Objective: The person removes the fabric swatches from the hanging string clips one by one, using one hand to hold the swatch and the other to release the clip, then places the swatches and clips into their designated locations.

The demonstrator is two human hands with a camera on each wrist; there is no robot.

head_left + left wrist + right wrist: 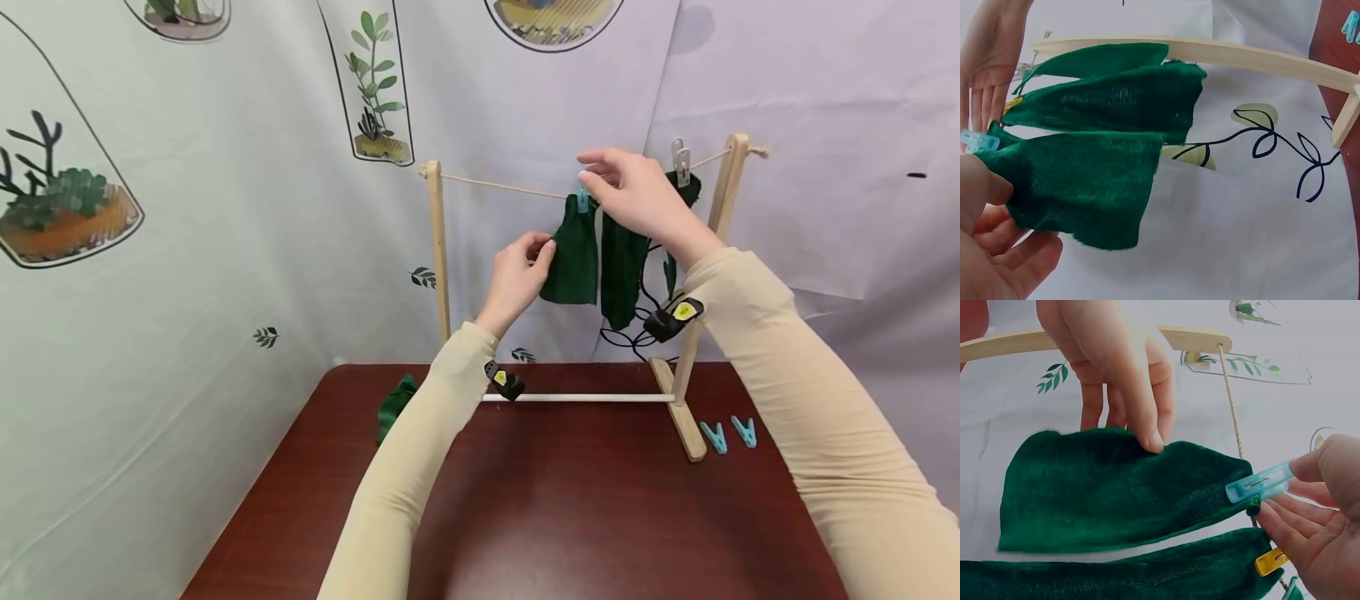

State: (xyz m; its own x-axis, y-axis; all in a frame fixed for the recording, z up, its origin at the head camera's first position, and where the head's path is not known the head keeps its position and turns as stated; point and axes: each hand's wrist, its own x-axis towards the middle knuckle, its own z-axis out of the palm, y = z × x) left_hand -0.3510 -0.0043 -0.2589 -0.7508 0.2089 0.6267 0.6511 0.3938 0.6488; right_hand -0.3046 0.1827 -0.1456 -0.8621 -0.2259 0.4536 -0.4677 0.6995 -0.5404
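A dark green cloth piece (573,262) hangs from a rope (502,185) by a light blue clothespin (1254,484). My left hand (519,277) pinches that cloth's left edge between thumb and fingers. At the top, my right hand (637,193) holds the outer end of the clothespin, thumb on one side and fingers on the other. Just to the right hangs a second green cloth (621,271), fastened by a yellow clothespin (1269,562). Farther along, a clear clip (682,165) holds another green piece, partly behind my right hand.
A wooden rack with a right post (726,192) and left post (438,250) carries the rope. Two blue clothespins (715,437) lie on the dark red table (600,500) at right. Another green cloth (393,408) lies behind my left sleeve. Black cables (633,340) hang behind the rack.
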